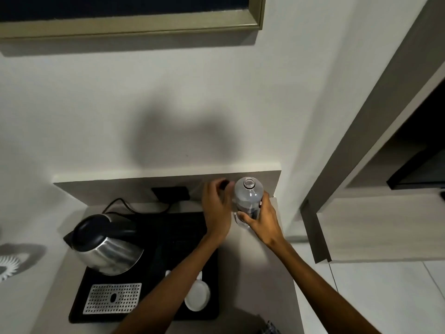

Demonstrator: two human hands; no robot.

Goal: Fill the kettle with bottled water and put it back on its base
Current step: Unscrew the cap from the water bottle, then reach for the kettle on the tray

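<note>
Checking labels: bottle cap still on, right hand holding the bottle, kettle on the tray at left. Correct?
Not quite: the head view shows the bottle with its neck open, cap off. The rest stands: the right hand holds the bottle, and the kettle sits on the tray at left.

White wall (101, 112), soft double shadow cast above the hand. Framed picture (134, 25) high, olive-gold frame. Grey-brown wood panel (370, 222) right of the hand. Pale tiled floor (385, 297) lower right. Dim overhead light.
</note>
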